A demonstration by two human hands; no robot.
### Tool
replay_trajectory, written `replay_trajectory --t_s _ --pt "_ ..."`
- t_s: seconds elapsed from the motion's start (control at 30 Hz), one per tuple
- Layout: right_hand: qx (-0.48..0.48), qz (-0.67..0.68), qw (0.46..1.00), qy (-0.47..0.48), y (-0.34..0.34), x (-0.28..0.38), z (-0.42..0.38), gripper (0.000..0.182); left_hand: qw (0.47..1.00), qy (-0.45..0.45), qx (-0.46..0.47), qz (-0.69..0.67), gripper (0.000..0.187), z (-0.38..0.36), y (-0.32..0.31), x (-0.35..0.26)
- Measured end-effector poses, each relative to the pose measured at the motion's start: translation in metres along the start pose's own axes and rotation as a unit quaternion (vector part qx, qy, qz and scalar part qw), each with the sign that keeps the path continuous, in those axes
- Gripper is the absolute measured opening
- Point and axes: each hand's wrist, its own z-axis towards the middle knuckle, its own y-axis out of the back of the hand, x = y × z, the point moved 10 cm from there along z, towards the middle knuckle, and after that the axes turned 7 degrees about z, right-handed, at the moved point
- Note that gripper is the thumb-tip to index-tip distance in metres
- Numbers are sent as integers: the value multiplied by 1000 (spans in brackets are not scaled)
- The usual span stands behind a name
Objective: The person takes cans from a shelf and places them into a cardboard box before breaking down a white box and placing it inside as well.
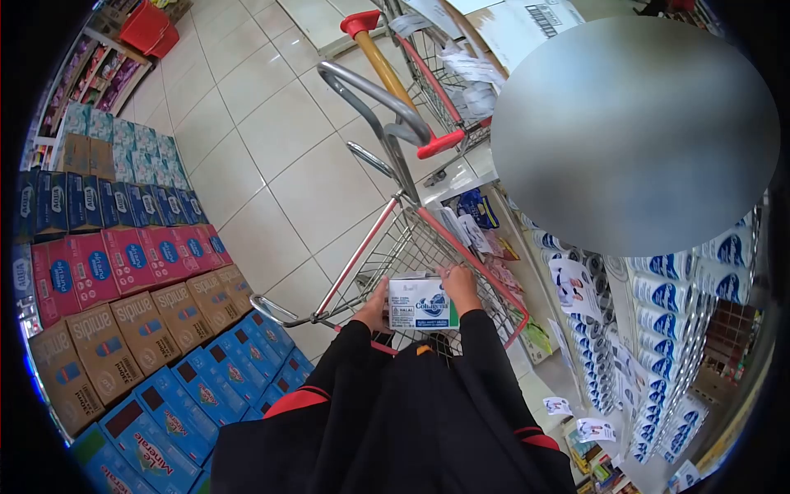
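A small white and blue carton [422,303] is held between both my hands, just above the wire basket of a shopping cart [395,247]. My left hand [374,306] grips the carton's left side. My right hand [459,286] holds its right side and top edge. Both my arms wear black sleeves with red trim. The cart has a red rim and a grey metal frame.
Stacked cases of bottled water and brown cartons [140,321] line the floor on the left. A shelf of white and blue packs [666,329] stands on the right. A second cart with a yellow and red handle [395,74] is ahead. A blurred patch covers the upper right.
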Motion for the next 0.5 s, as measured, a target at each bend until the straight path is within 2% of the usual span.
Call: replay_trajectory --t_s 0.03,0.07,0.1,0.13,0.2,0.3,0.43,0.5 --pt "4 -4 1000 1 1 2 2 37 999 5 47 -12 92 -5 -11 -8" --pt "11 -18 1000 11 2 6 3 35 965 175 -13 -197 94 -11 -12 13" --pt "17 -32 999 21 1 8 3 33 963 179 -12 -201 94 -17 -17 6" --pt "21 -35 999 19 -4 6 3 33 974 159 -5 -164 82 -17 -20 -2" --pt "-47 -26 997 58 1 10 4 28 989 111 3 -99 62 -27 -37 -31" --pt "-40 -60 993 89 -5 7 -1 21 994 81 -43 -57 62 -29 -20 -29" --pt "-129 -10 985 111 29 -5 -23 13 990 8 -136 32 62 -32 -12 -49" --pt "-174 -10 981 79 47 -14 -39 9 980 -30 -182 76 63 -43 -9 -50"
